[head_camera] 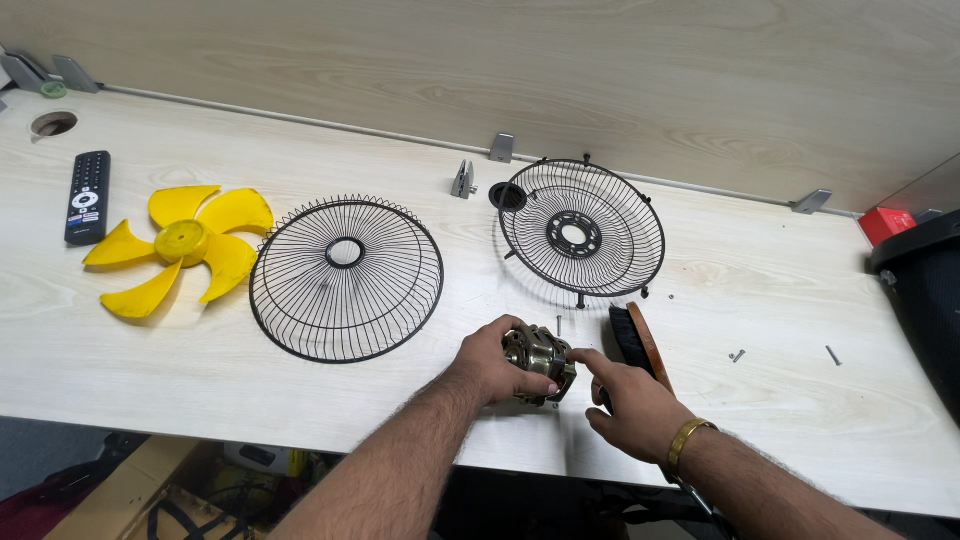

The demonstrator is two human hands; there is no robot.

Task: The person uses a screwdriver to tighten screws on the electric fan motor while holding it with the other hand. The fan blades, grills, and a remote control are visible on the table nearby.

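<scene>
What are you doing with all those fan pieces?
A person holds a small metal fan motor at the front edge of a pale wooden table. The left hand grips it, and the right hand touches its side with a fingertip. A brush lies just behind the right hand. Further back lie two black wire fan guards, a yellow fan blade and a remote control.

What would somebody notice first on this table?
Probably the bright yellow fan blade at the far left, next to a black remote. Two black wire fan guards lie in the middle. Near the front edge, the left hand holds a small metal motor while the right hand touches it.
</scene>
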